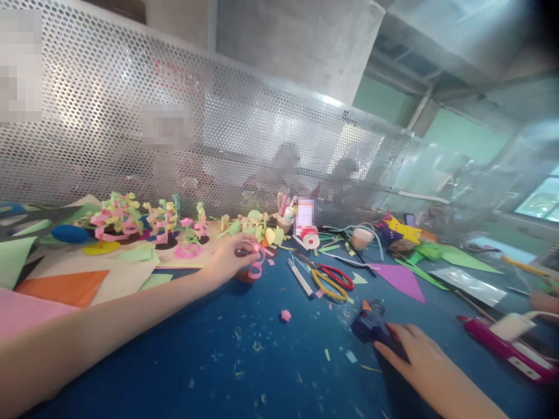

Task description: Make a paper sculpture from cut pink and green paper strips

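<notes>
Head view: the left hand [229,259] reaches far forward over the blue table [244,361], its arm stretched in from the lower left. The fingers are curled closed around a pink paper curl [257,265], pinching it near the fingertips, above a small dark red disc [245,276] on the table; blur hides whether the curl touches the disc.

The right hand [414,349] lies low at the lower right, forearm coming in from the bottom edge. Its fingers are wrapped over the back of a dark blue glue gun [371,326] that rests on the table with its nozzle toward the left.

Between the hands lie scissors [334,279] with red and yellow handles, a white stick [300,278] and a pink scrap [285,315], all well apart from both hands.

Behind the left hand, a small cup [283,222] holds upright sticks or pens, and just beside it stands a red and white tube [308,233]. A second pale cup [362,237] stands further right; its contents cannot be told. A row of curled paper flowers [131,218] stands along the mesh screen [109,116], with coloured paper sheets [61,286] at the left.
</notes>
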{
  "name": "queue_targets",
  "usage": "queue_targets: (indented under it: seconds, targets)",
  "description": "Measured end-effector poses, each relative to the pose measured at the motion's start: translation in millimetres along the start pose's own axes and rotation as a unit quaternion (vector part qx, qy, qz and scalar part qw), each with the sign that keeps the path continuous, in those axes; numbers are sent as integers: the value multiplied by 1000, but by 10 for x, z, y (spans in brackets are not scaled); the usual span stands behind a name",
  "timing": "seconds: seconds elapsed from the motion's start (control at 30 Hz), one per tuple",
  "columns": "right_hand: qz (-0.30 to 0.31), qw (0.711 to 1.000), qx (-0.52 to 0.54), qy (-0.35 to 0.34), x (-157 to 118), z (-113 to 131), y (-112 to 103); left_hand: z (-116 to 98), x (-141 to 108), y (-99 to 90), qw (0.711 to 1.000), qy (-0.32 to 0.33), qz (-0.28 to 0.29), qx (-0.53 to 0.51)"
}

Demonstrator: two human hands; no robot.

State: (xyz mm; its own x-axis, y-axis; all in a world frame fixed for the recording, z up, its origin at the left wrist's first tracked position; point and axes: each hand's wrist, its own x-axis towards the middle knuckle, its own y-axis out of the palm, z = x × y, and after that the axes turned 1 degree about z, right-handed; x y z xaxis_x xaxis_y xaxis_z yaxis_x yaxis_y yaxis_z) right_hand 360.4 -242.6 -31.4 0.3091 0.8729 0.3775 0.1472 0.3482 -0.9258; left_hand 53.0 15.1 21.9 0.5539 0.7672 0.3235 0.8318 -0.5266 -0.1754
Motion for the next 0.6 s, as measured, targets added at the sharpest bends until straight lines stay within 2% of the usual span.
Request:
queue_targets:
  seconds: [0.1, 0.2, 0.27, 0.37, 0.43, 0.5, 0.6]
  targets:
    - [-24, 999, -2, -35, -18, 58, -87, -47, -80, 12, 1000, 14, 4, 25]
    - [-32, 995, -31, -86, -23, 187, -276, -93, -164, 25, 999, 12, 6, 34]
    - [-53, 997, -14, -55, -1, 334, -428, -123, -212, 35, 1000, -1, 8, 27]
    - [-62, 996, 65, 1, 68, 627, -638, -150, -266, 59, 1000, -12, 16, -8]
    - [-13, 987, 157, 26, 113, 849, -746, -150, -293, 82, 999, -15, 19, -35]
    - [29, 970, 238, 28, 141, 1069, -819, -142, -317, 110, 999, -13, 18, -47]
    - [52, 938, 341, 33, 167, 1348, -864, -132, -351, 144, 999, 1, 19, -39]
